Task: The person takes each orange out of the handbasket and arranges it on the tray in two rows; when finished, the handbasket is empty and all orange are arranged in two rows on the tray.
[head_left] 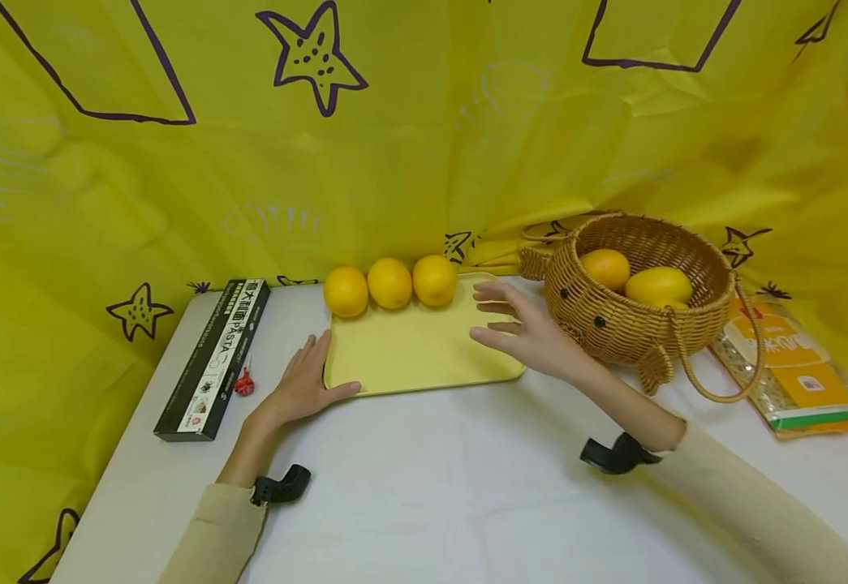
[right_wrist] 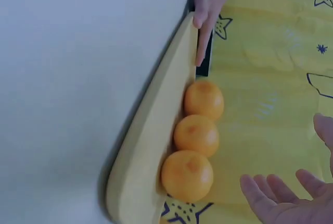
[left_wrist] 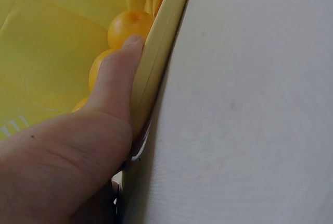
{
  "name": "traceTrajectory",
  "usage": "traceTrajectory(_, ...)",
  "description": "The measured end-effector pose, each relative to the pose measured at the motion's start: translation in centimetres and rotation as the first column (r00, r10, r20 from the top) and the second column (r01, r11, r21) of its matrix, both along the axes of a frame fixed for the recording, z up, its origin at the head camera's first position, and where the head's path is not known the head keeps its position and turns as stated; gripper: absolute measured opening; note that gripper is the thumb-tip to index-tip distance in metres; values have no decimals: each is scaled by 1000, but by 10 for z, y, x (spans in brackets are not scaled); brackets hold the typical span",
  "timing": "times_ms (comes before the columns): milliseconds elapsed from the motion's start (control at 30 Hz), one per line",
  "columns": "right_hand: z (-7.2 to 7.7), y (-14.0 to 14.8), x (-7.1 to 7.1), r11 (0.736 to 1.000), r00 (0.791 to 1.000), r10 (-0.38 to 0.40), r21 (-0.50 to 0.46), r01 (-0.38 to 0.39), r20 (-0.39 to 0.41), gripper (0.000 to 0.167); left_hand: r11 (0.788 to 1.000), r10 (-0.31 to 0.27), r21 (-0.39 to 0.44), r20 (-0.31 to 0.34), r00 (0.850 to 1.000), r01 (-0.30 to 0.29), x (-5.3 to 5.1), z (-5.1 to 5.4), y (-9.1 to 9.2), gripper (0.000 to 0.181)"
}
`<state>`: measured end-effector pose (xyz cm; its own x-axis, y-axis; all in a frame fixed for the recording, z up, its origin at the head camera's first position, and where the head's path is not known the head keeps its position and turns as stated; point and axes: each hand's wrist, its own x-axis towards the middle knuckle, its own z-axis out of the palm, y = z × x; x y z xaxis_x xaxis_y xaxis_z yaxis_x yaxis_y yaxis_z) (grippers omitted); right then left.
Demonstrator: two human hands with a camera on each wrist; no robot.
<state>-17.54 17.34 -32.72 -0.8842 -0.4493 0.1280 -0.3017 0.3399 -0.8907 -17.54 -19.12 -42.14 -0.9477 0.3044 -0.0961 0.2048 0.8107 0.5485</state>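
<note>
Three oranges form a row along the back edge of a shallow yellow tray, from its left corner toward the middle. At the tray's left end rests my left hand, its fingers straight along the side. The thumb extends over the front rim in the left wrist view. My right hand hovers over the tray's right end, fingers spread and loosely bent, with nothing in it. In the right wrist view, this hand is apart from the nearest orange.
Right of the tray stands a wicker basket with several yellow-orange fruits. A packet of grain lies beyond it. On the left are a long black pasta box and a small red item. Yellow patterned cloth hangs behind.
</note>
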Motion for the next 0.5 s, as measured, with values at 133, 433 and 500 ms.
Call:
traceTrajectory(133,3,27,18,1000,1000,-29,-3,29,-2,55,1000,2,0,6,1000,-2,0,0,1,110)
traceTrajectory(433,9,61,19,988,984,-156,-3,157,-79,43,1000,-2,-5,9,1000,2,0,-1,0,110)
traceTrajectory(500,11,66,16,984,982,-178,-36,176,-65,40,1000,-1,-4,4,1000,1,0,-1,0,109)
